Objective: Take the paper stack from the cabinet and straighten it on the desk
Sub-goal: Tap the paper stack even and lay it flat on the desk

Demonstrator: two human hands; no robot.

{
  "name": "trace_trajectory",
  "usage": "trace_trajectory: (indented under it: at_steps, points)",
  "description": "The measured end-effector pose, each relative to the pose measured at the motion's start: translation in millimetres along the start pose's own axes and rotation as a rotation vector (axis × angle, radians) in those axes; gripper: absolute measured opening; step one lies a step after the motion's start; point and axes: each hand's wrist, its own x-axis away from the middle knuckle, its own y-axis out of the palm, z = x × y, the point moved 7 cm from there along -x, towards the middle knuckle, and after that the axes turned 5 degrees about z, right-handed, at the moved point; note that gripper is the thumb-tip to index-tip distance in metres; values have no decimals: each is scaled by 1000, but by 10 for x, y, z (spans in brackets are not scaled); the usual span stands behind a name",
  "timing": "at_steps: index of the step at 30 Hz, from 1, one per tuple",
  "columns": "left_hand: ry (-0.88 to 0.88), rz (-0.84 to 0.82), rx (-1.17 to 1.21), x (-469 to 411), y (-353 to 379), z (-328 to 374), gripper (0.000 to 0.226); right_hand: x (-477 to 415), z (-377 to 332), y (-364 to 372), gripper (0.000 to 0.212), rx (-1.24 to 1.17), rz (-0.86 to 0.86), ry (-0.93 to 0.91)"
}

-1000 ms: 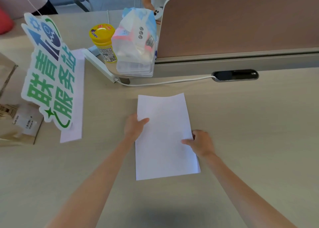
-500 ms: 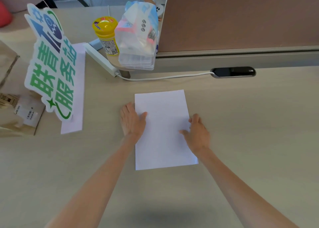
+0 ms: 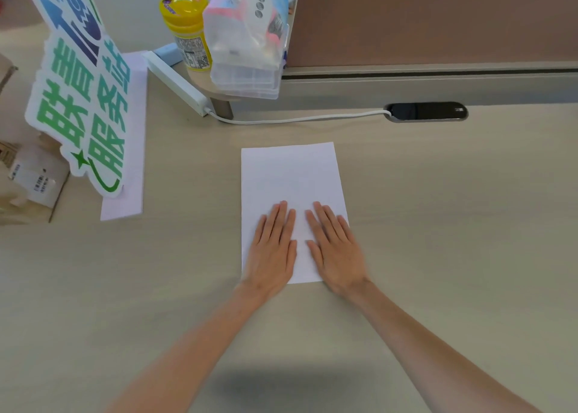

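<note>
Left hand (image 3: 272,250) and right hand (image 3: 336,250) have moved from the edges onto the paper stack (image 3: 289,175), flat, open, gripping nothing, pressing it to the counter (image 3: 453,225); straightening looks nearly finished.

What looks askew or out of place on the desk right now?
Nothing stands out. The paper stack lies flat on the desk, edges even, with the left hand and right hand pressed flat on its near half.
</note>
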Motion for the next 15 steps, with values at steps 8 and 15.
trace_trajectory:
  at_steps: [8, 15]
  points:
    - [-77, -26, -1, 36, 4, -67, 62, 32, 24, 16, 56, -42, 13, 4]
    - [-101, -21, 28, 24, -41, -114, 63, -16, 12, -27, 57, -34, -24, 2]
